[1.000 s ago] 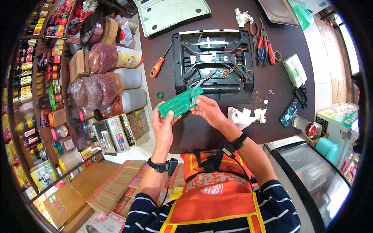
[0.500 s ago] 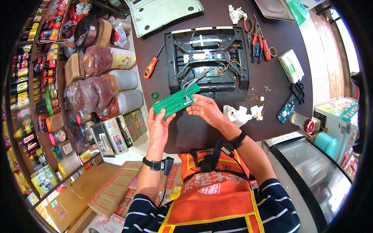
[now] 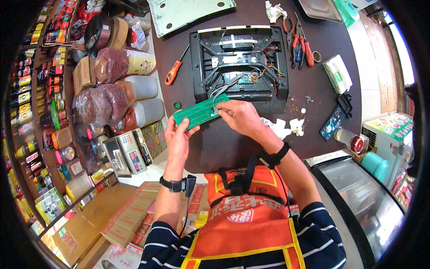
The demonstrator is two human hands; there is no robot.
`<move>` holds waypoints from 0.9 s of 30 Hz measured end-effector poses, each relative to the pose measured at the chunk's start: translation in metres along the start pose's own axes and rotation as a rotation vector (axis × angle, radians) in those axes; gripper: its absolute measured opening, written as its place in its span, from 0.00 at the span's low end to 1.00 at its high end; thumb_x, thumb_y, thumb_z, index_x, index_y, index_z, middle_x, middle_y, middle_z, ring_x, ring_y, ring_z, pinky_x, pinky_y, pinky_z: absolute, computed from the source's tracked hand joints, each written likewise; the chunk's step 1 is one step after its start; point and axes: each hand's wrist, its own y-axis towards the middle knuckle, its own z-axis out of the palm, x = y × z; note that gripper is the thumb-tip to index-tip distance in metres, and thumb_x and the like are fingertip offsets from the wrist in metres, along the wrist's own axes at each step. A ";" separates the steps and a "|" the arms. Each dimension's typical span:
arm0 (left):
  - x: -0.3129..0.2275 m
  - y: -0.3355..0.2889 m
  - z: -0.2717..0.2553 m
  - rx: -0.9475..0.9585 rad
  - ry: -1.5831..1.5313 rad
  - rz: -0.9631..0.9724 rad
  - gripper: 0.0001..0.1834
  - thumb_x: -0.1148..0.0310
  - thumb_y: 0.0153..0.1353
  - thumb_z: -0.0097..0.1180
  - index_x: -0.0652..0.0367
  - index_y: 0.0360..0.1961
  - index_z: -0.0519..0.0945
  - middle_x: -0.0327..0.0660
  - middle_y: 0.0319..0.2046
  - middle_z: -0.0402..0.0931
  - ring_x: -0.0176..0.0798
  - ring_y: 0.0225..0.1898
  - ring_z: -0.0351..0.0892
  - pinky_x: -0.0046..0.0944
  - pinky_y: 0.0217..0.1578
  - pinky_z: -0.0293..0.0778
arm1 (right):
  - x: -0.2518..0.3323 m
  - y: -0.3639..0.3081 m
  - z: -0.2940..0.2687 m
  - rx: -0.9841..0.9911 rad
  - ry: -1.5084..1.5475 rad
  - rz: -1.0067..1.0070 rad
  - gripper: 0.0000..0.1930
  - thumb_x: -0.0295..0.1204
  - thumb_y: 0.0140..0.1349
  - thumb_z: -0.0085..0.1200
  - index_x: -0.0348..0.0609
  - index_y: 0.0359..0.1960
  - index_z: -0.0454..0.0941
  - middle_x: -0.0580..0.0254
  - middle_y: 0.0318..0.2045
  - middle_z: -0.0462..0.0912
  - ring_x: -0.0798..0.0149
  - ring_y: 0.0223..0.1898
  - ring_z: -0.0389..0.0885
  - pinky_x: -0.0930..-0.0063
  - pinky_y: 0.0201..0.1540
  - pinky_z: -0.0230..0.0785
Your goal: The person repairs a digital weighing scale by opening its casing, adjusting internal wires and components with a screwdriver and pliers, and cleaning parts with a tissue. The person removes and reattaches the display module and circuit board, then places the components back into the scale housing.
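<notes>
A green circuit board (image 3: 197, 114) is held near the table's front, tilted up to the right. My left hand (image 3: 178, 134) is closed on its left end, thumb on top. My right hand (image 3: 242, 117) pinches at the board's right end, where a grey ribbon cable (image 3: 219, 92) meets it; the fingers partly cover the plug. The cable runs back into an opened black device housing (image 3: 239, 67) showing coloured wires, a small inner board and a black block under a white strap.
An orange-handled screwdriver (image 3: 173, 73) lies left of the housing; red-handled pliers (image 3: 307, 49) lie right. A green cap (image 3: 177, 105) sits by the board. Crumpled tissue (image 3: 296, 127), a phone (image 3: 330, 125) and a pale cover (image 3: 190, 15) are also on the table (image 3: 210, 152).
My right hand has turned over and shifted so its fingertips come down on the cable end. The board has moved slightly left with my left hand.
</notes>
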 end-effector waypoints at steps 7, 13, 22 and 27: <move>-0.005 0.009 0.003 0.015 -0.022 -0.040 0.20 0.75 0.79 0.58 0.64 0.69 0.75 0.46 0.57 0.83 0.46 0.51 0.91 0.46 0.49 0.95 | -0.011 0.021 -0.015 0.188 -0.291 -0.335 0.05 0.33 0.72 0.63 0.46 0.41 0.84 0.55 0.31 0.87 0.46 0.33 0.90 0.50 0.35 0.83; -0.004 0.014 -0.002 0.023 -0.078 -0.074 0.19 0.75 0.79 0.58 0.65 0.67 0.76 0.49 0.56 0.86 0.49 0.49 0.93 0.48 0.48 0.95 | -0.017 0.025 -0.015 0.182 -0.284 -0.426 0.05 0.33 0.74 0.61 0.47 0.42 0.82 0.56 0.30 0.84 0.48 0.32 0.90 0.51 0.32 0.81; -0.003 0.017 -0.001 0.012 -0.084 -0.114 0.19 0.75 0.78 0.59 0.65 0.67 0.77 0.52 0.54 0.88 0.52 0.47 0.94 0.47 0.47 0.95 | -0.022 0.029 -0.024 0.286 -0.322 -0.477 0.06 0.33 0.72 0.61 0.47 0.45 0.82 0.58 0.32 0.85 0.49 0.33 0.90 0.53 0.34 0.82; 0.000 0.019 -0.001 0.026 -0.095 -0.085 0.17 0.74 0.77 0.60 0.65 0.64 0.80 0.53 0.54 0.89 0.52 0.48 0.94 0.46 0.47 0.95 | -0.020 0.029 -0.021 0.180 -0.210 -0.383 0.06 0.29 0.72 0.61 0.45 0.46 0.84 0.55 0.34 0.85 0.46 0.36 0.90 0.52 0.38 0.84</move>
